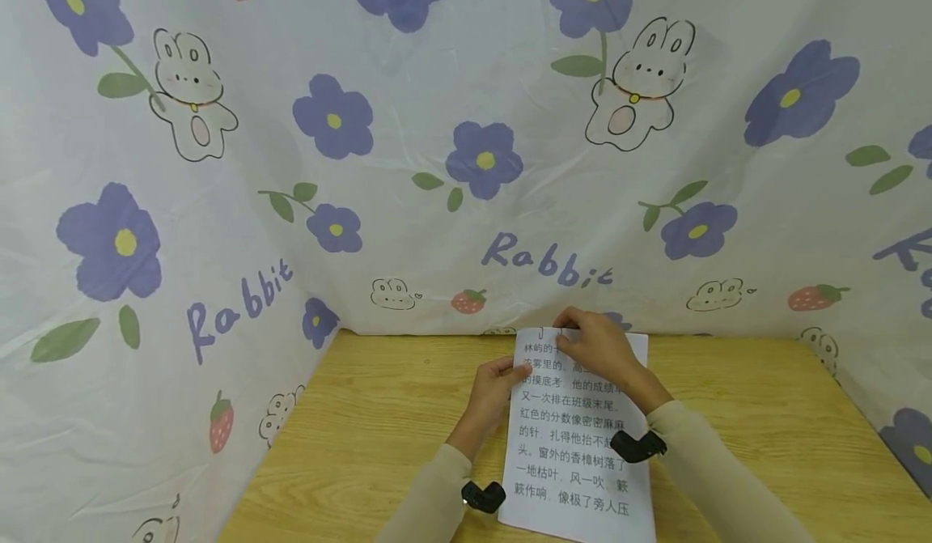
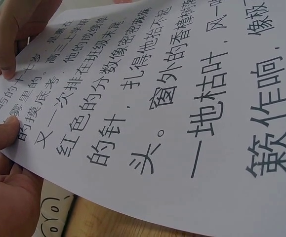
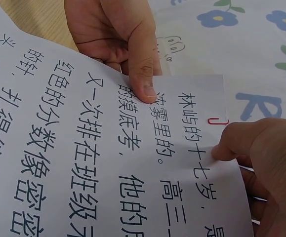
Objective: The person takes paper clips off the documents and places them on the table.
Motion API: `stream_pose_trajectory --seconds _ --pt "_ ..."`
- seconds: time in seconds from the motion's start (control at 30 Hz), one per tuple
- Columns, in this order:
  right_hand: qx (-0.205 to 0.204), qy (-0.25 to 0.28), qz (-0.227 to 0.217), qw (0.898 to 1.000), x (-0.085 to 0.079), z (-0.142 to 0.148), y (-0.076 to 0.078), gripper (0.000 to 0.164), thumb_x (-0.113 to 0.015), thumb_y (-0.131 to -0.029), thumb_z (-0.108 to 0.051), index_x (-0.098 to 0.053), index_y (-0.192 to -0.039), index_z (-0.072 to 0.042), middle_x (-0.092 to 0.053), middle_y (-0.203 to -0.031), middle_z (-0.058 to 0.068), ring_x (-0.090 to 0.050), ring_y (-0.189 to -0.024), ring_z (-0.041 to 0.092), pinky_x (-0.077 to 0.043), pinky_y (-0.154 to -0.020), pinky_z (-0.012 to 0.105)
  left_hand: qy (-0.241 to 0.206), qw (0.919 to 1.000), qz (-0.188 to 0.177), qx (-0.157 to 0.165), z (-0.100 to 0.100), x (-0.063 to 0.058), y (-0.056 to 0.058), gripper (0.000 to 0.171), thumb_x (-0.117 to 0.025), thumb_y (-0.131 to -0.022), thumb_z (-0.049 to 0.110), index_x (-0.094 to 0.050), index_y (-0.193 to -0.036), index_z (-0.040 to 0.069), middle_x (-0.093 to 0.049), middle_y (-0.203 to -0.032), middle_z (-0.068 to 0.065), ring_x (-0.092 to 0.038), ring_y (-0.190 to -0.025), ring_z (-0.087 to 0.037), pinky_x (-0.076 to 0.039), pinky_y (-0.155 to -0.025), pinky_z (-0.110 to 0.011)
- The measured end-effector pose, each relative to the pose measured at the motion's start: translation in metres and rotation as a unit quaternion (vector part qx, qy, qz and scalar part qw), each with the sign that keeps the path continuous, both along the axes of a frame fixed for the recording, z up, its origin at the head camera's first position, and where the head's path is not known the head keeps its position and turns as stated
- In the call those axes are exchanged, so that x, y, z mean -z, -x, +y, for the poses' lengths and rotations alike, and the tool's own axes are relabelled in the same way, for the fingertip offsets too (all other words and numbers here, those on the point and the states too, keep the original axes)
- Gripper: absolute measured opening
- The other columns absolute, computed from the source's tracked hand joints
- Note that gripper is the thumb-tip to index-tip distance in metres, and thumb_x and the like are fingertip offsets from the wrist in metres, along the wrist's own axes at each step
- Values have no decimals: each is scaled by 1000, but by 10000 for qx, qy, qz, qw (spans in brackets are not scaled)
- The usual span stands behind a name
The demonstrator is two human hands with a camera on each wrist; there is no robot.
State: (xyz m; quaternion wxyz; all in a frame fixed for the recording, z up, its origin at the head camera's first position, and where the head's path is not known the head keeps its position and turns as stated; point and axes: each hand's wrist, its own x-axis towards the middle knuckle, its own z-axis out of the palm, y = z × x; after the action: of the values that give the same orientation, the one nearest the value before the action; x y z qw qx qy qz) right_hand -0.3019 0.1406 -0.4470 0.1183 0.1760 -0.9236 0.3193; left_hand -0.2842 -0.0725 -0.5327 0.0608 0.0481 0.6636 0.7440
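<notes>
A printed sheet of paper (image 1: 568, 446) with lines of large Chinese characters is held tilted above the table. My left hand (image 1: 491, 397) pinches its left edge near the top, thumb on the printed face and fingers behind. At the top edge, my right hand (image 1: 600, 353) grips the paper, its thumb (image 3: 226, 145) on the front and the other fingers behind. A red paper clip (image 3: 216, 121) sits on the top edge beside the right thumb. In the head view, a second small clip-like shape shows by the right fingers, partly covered. What lies under that thumb is hidden.
The wooden table (image 1: 386, 413) lies beneath the paper. A white cloth (image 1: 422, 154) printed with rabbits, purple flowers and strawberries hangs behind and at both sides. Black wrist devices (image 1: 484, 496) are worn on both sleeves.
</notes>
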Motion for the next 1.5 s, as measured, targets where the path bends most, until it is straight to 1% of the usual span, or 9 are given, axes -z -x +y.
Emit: stream_pose_trajectory --seconds 0.5,0.77,0.97,1.13,1.27,1.5 --pt "117 13 147 9998 1 1 1 20 -78 -95 -18 -75 -113 -10 -80 -111 11 -76 -99 31 -60 -88 51 28 10000 -60 47 1 -2 -1 34 -74 -102 22 -74 -129 1 -81 -110 -14 -79 -87 -15 -63 -74 -25" --pt "166 21 83 9998 2 2 2 20 -77 -94 -18 -74 -112 -10 -80 -109 9 -74 -90 25 -59 -83 46 -16 10000 -54 38 2 -2 -2 33 -73 -103 21 -74 -128 0 -81 -111 -15 -79 -88 -16 -64 -74 -25" --pt "215 80 12 9997 2 2 3 19 -77 -93 -19 -74 -110 -11 -80 -107 8 -71 -85 21 -56 -79 41 -118 9999 -57 30 4 -2 -1 32 -73 -103 18 -74 -129 1 -81 -110 -16 -79 -86 -15 -64 -72 -25" --pt "270 149 -56 9995 0 2 2 19 -75 -93 -19 -73 -111 -11 -79 -106 9 -70 -84 20 -56 -77 40 -125 9999 15 17 4 -1 -1 32 -72 -103 18 -74 -129 0 -81 -110 -17 -80 -86 -16 -64 -72 -26" --pt "323 261 -125 9991 -1 3 2 19 -74 -94 -19 -73 -111 -11 -78 -106 9 -71 -86 21 -57 -79 42 -139 9999 12 38 4 -1 -2 32 -72 -103 19 -74 -129 0 -81 -109 -16 -80 -86 -17 -64 -72 -26" --pt "323 306 -67 9990 0 3 3 18 -74 -94 -19 -72 -111 -12 -78 -106 8 -71 -90 23 -57 -82 45 -159 9999 51 47 3 -2 -3 30 -72 -103 19 -75 -127 1 -81 -107 -14 -80 -86 -17 -65 -72 -26"
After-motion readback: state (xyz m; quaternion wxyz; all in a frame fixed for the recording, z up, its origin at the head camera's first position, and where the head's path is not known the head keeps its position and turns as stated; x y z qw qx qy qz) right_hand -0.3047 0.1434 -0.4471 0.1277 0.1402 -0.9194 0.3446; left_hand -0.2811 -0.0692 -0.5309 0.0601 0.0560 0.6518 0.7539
